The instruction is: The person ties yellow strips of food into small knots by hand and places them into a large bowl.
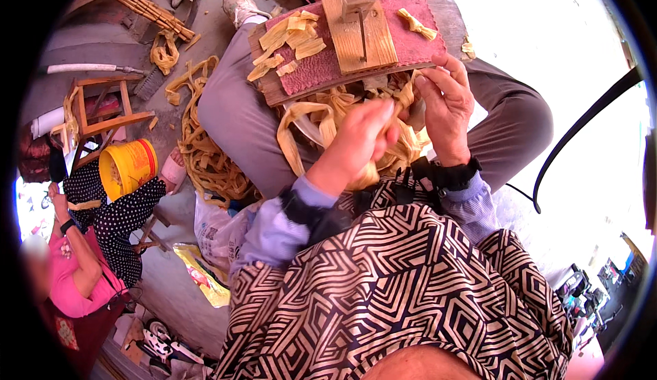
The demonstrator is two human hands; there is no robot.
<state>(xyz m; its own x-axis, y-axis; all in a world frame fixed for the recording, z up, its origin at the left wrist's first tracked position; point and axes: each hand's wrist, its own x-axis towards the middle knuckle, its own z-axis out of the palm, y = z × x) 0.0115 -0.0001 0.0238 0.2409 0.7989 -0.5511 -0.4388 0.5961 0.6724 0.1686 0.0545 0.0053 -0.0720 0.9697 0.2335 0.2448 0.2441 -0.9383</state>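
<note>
The left hand and right hand, fingers half-curled, hold unclear, were among yellow strips beside the board's near edge.

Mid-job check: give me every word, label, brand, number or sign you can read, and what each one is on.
No wording I can give you reliably:
Yellow bucket: red printing, too small to read.
White plastic bag: faint markings, too blurred to read.
Yellow packet on the floor: printing, too blurred to read.
Wooden block and pink cloth: no text visible.
</note>
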